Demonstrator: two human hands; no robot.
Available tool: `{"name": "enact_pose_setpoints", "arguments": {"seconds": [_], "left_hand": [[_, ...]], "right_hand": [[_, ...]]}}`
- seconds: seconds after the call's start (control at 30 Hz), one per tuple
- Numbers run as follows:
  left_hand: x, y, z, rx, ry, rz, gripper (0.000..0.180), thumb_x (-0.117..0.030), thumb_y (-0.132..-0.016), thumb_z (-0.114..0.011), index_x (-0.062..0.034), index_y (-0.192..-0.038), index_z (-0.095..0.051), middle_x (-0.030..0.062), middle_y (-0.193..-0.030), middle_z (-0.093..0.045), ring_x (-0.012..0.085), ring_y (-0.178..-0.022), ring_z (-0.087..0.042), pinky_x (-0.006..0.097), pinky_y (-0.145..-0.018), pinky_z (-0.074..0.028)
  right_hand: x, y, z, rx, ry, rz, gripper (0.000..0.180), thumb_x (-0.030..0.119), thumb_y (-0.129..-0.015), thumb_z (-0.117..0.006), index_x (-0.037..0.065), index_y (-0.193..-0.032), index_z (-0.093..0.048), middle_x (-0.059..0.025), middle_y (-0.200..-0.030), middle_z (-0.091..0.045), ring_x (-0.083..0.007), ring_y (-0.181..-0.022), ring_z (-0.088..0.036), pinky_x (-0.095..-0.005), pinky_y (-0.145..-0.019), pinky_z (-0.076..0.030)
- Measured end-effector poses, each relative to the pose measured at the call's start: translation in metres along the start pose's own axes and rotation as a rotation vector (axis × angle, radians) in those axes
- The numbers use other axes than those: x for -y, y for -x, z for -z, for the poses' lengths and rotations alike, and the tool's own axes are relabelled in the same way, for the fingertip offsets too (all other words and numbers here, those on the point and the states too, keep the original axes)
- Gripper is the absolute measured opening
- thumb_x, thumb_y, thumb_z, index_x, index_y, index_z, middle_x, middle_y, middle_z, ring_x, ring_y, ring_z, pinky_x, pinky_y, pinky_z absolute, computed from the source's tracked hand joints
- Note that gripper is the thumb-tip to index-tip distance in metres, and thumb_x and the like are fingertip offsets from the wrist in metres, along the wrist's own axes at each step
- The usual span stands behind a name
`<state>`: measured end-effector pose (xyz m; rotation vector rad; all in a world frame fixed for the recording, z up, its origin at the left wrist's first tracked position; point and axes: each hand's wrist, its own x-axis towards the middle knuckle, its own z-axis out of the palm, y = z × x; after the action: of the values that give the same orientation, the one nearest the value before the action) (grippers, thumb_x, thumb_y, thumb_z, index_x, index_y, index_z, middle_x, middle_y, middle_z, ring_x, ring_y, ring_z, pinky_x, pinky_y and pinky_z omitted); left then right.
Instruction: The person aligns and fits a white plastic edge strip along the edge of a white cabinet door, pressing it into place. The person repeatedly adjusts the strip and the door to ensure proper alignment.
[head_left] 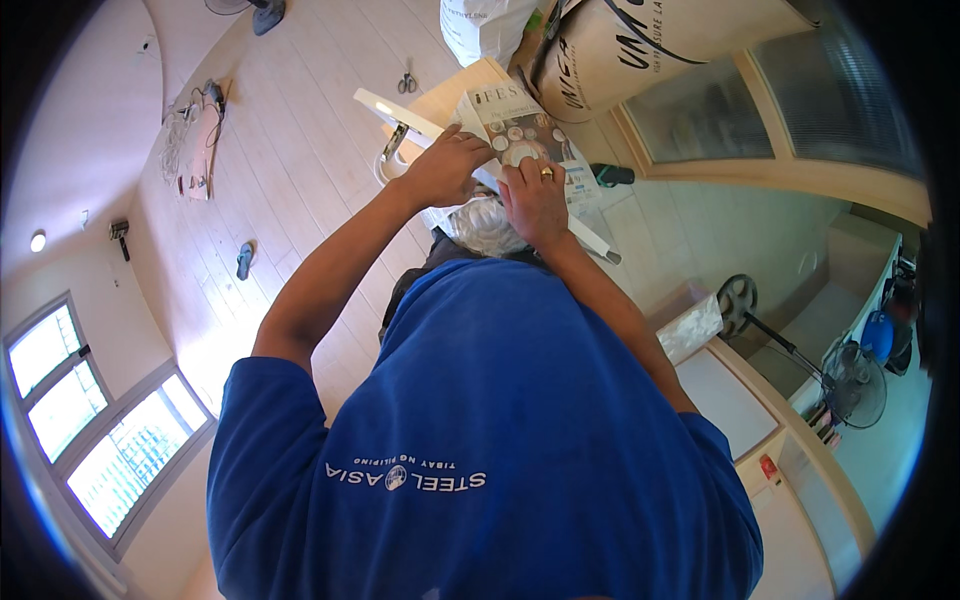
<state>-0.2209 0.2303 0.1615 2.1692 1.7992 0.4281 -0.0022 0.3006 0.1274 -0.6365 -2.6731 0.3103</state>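
A printed newspaper sheet (522, 118), with a picture of dishes on it, lies ahead of me across a long white strip or board (400, 113). My left hand (447, 167) is at the sheet's left edge over the strip, its fingers bent and closed on the paper. My right hand (537, 200), with a ring on one finger, has its fingers curled down on the sheet's near edge. A metal fitting (396, 142) sits at the strip's left part. Crumpled clear plastic (482, 226) bunches below my hands. What lies under my fingertips is hidden.
Cardboard (450, 95) lies under the sheet. Scissors (407, 83) rest on the floor beyond, near a white bag (485, 30) and a large brown paper sack (630, 50). A slipper (245, 260) is at left; a fan (855, 385) stands at right.
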Motion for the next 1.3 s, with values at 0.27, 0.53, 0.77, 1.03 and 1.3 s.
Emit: {"name": "enact_pose_setpoints", "arguments": {"seconds": [0.27, 0.53, 0.77, 1.03, 1.3], "left_hand": [[-0.008, -0.07, -0.036, 0.116, -0.042, 0.528, 0.033, -0.03, -0.103, -0.056, -0.0032, -0.11, -0.073, 0.0221, -0.099, -0.079, 0.043, -0.092, -0.077, 0.057, -0.083, -0.057], [-0.015, -0.073, -0.032, 0.127, -0.163, 0.502, 0.03, -0.027, -0.105, -0.051, -0.0044, -0.108, -0.07, 0.02, -0.107, -0.079, 0.0385, -0.103, -0.075, 0.053, -0.101, -0.048], [-0.018, -0.075, -0.026, 0.185, -0.174, 0.491, 0.029, -0.025, -0.105, -0.05, -0.0057, -0.108, -0.071, 0.019, -0.105, -0.079, 0.0387, -0.102, -0.075, 0.053, -0.101, -0.047], [-0.054, -0.088, -0.052, 0.089, -0.092, 0.547, 0.025, -0.02, -0.096, -0.057, -0.0079, -0.111, -0.072, 0.0175, -0.104, -0.08, 0.0374, -0.104, -0.076, 0.053, -0.1, -0.045], [-0.059, -0.093, -0.046, 0.138, -0.143, 0.509, 0.03, -0.022, -0.098, -0.055, -0.0065, -0.118, -0.071, 0.0211, -0.107, -0.079, 0.0389, -0.106, -0.075, 0.055, -0.1, -0.045]], "right_hand": [[0.002, 0.001, 0.002, -0.021, -0.024, 0.001, 0.033, 0.026, -0.089, -0.081, 0.008, -0.115, -0.071, -0.0102, -0.109, -0.06, -0.0283, -0.105, -0.064, -0.0504, -0.1, -0.044], [-0.012, 0.014, 0.023, 0.097, -0.439, -0.284, 0.038, 0.024, -0.09, -0.082, 0.011, -0.124, -0.072, -0.0094, -0.112, -0.062, -0.0314, -0.11, -0.063, -0.052, -0.096, -0.048], [-0.012, 0.033, 0.025, 0.021, -0.304, -0.242, 0.03, 0.018, -0.088, -0.079, 0.01, -0.116, -0.072, -0.0091, -0.109, -0.061, -0.0317, -0.107, -0.063, -0.0514, -0.095, -0.048], [-0.013, 0.036, 0.025, 0.023, -0.198, -0.212, 0.027, 0.019, -0.086, -0.079, 0.01, -0.11, -0.07, -0.0098, -0.107, -0.059, -0.0316, -0.105, -0.063, -0.0508, -0.095, -0.047], [-0.027, 0.043, 0.046, 0.089, -0.374, -0.427, 0.041, 0.029, -0.087, -0.085, 0.01, -0.122, -0.075, -0.0094, -0.122, -0.065, -0.0316, -0.118, -0.066, -0.0518, -0.1, -0.049]]}}
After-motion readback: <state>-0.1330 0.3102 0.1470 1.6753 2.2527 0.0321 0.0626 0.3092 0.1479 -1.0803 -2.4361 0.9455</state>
